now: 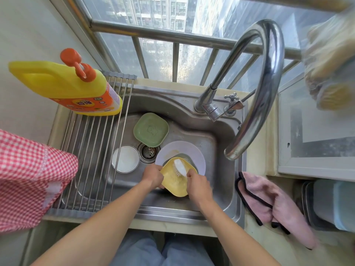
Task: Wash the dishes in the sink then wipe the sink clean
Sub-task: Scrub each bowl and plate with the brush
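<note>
One view only: head cam on you, wide-angle, looking steeply down and forward into the stainless steel sink (221,131) at close range, barred window (172,41) along the top edge. No second view to overlap.

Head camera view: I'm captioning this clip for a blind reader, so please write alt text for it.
Over a steel sink, a person's left hand holds a yellow dish while the right hand scrubs it with a white brush. A green dish, white bowl and pale plate wait in the basin; a detergent bottle stands on the drying rack.
</note>
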`<state>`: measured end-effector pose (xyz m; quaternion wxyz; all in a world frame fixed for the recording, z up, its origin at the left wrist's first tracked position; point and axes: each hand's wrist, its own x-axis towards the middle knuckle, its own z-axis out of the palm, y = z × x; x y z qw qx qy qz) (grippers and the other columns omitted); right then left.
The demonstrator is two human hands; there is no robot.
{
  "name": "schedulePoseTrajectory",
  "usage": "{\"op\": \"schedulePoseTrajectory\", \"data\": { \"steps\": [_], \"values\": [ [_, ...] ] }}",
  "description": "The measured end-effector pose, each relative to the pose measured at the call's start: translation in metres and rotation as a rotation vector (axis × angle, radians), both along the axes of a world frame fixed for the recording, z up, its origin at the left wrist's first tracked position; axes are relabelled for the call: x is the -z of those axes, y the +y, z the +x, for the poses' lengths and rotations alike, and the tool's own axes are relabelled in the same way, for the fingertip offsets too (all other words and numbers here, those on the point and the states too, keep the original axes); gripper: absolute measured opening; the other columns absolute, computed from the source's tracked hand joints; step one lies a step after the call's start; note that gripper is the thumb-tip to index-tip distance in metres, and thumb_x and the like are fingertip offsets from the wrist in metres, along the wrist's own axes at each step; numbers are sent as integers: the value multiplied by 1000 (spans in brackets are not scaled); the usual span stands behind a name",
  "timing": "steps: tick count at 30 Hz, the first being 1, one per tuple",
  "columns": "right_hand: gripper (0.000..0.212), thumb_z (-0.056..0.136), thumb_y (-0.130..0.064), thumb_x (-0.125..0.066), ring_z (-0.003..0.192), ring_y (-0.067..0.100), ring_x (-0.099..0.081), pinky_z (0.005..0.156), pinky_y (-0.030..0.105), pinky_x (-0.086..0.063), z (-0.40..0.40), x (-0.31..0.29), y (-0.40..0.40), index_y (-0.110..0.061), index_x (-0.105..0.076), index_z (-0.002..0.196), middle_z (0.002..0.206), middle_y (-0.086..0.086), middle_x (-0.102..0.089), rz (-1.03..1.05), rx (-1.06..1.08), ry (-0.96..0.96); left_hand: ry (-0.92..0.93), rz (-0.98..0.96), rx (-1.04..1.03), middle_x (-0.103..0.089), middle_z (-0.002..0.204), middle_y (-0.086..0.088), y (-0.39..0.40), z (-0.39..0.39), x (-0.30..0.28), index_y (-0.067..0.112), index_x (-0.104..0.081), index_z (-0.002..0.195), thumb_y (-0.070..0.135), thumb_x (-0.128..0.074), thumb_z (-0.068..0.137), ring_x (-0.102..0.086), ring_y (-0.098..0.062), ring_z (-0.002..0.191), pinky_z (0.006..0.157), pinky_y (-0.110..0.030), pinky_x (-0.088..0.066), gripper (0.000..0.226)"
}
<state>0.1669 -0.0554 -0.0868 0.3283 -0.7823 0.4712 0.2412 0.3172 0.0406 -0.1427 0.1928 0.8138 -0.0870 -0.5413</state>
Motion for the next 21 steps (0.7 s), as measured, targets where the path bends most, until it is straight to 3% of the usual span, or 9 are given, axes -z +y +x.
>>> {"op": "schedulePoseTrajectory", "data": {
  "steps": [4, 8, 11, 13, 17, 21],
  "values": [
    [29, 94, -5, -39, 93, 40, -62, 70, 38, -41, 1, -4, 12, -23, -47, 115, 101, 12, -63, -13, -175, 17, -26, -35, -8, -71, 73, -14, 8, -2, 11, 13, -73, 81, -3, -43, 79, -73, -25, 60, 56, -43, -63, 34],
    [24, 92, -4, -41, 80, 38, -56, 68, 39, -44, -10, -9, 17, -25, -40, 104, 87, 7, -54, 18, -335, -11, -56, -74, -39, -70, 73, -11, 8, -5, 3, 9, -75, 84, 1, -50, 83, -72, -23, 60, 48, -32, -59, 27],
    [37, 90, -1, -38, 91, 38, -61, 71, 38, -41, -14, -4, 0, -26, -41, 116, 96, 6, -57, -92, -224, 52, -50, -86, -40, -66, 69, -12, 5, -6, 4, 8, -72, 80, -6, -43, 82, -72, -26, 58, 51, -37, -61, 32],
    [33, 89, -1, -39, 86, 37, -59, 73, 39, -45, -12, -4, -3, -27, -41, 110, 95, 6, -58, -76, -186, 48, -49, -70, -35, -67, 73, -16, 4, -5, 7, 8, -72, 82, -7, -40, 82, -73, -28, 61, 52, -38, -61, 35],
    [26, 93, -5, -43, 78, 36, -54, 66, 37, -43, -8, -8, 12, -28, -41, 105, 86, 5, -53, 39, -365, -16, -29, -57, -44, -72, 75, -12, 4, -3, 7, 10, -75, 84, -4, -47, 81, -73, -24, 63, 50, -33, -60, 31],
    [40, 92, 0, -38, 96, 38, -60, 74, 38, -39, -5, -4, 0, -24, -42, 124, 102, 7, -57, -80, -263, 77, 12, -50, -51, -68, 70, -8, 4, -3, 15, 15, -69, 75, -3, -42, 81, -72, -25, 61, 50, -31, -59, 34]
  ]
}}
